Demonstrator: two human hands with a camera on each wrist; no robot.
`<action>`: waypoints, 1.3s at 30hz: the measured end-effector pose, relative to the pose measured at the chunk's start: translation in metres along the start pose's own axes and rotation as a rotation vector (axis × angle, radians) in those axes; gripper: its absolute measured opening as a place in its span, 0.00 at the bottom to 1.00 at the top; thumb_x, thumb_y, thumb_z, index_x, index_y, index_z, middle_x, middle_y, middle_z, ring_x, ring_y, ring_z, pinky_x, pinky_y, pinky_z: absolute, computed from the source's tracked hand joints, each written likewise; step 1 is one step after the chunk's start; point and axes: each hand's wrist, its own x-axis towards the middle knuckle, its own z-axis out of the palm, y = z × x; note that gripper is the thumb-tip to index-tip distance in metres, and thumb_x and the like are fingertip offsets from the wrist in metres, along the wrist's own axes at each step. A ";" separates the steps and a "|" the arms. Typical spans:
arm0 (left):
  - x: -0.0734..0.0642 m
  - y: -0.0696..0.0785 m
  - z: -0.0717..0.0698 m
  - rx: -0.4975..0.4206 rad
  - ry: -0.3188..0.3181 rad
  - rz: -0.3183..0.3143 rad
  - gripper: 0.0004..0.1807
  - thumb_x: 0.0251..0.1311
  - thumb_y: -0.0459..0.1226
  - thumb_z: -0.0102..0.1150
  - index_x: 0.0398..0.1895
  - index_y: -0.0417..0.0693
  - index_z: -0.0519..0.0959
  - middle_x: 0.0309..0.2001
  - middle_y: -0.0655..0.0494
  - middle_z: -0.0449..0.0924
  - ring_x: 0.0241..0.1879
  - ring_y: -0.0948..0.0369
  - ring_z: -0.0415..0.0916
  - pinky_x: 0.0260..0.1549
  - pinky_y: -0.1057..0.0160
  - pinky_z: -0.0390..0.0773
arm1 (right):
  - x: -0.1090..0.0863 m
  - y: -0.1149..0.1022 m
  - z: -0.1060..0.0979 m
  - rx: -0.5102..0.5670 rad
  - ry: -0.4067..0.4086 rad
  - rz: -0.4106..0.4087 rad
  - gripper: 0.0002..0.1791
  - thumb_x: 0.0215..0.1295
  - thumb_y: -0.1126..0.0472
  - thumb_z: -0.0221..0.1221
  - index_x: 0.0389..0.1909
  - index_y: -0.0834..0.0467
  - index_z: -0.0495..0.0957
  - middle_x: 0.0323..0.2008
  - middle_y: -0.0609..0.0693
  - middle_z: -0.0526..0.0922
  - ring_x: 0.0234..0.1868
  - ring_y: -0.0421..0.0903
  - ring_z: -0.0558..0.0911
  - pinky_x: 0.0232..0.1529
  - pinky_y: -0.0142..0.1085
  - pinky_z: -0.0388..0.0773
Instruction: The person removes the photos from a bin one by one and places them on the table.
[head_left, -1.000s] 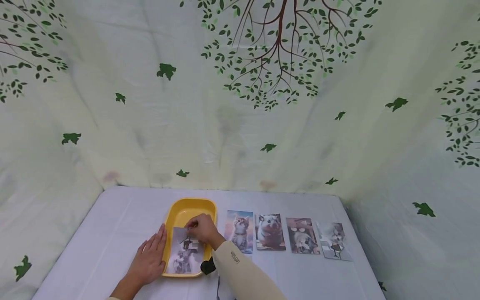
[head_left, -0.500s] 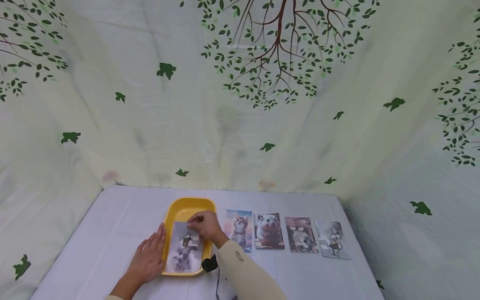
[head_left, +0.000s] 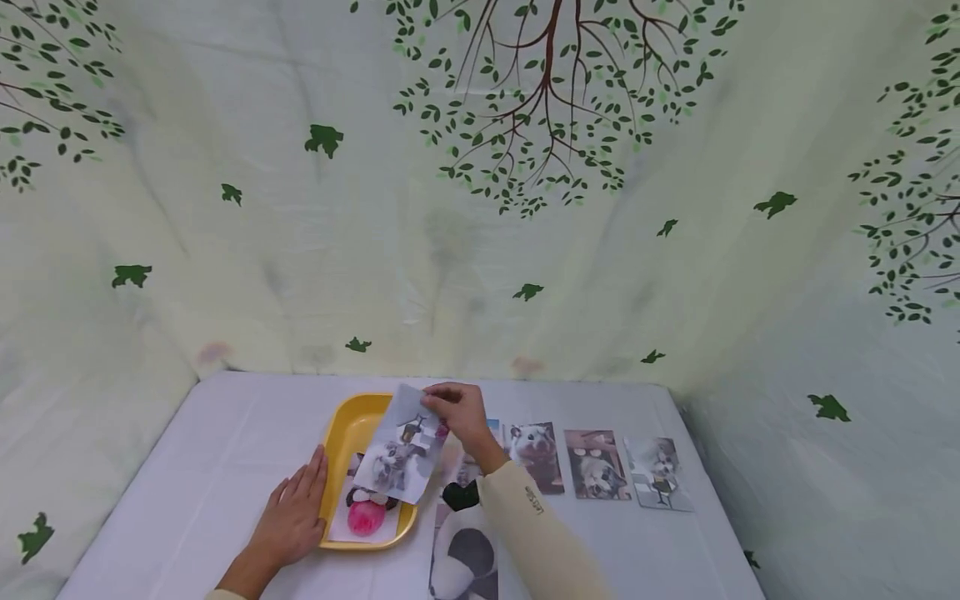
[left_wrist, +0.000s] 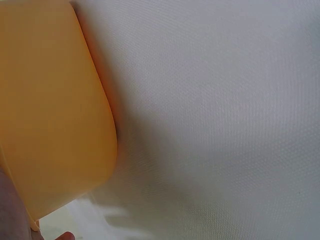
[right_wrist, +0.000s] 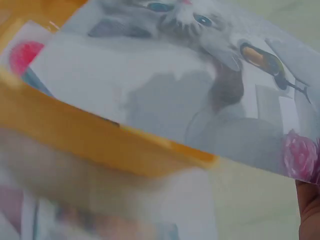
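My right hand pinches the upper edge of a picture card and holds it tilted over the right side of a yellow tray. A pale kitten shows on that card, clearer in the right wrist view. Under it in the tray lies another picture card with a bright pink ball, partly covered. My left hand rests along the tray's left rim with its fingers straight. In the left wrist view the tray's outer wall fills the left side, and little of the hand shows.
Right of the tray, picture cards lie in a row: a hamster card, a dog card and a greyish animal card. Another, at the row's left end, is mostly hidden by my right hand. A black-and-white picture card lies near the front.
My right hand has lifted the kitten card up and to the right, out of the tray, uncovering the pink-ball card. My left hand has stayed at the rim.
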 end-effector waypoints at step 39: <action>0.004 -0.001 0.004 -0.007 -0.044 -0.020 0.42 0.53 0.37 0.54 0.69 0.25 0.52 0.75 0.40 0.44 0.66 0.37 0.57 0.60 0.34 0.57 | -0.138 0.095 -0.165 -0.690 -0.171 0.080 0.07 0.53 0.63 0.68 0.34 0.59 0.87 0.32 0.46 0.85 0.37 0.44 0.84 0.39 0.36 0.81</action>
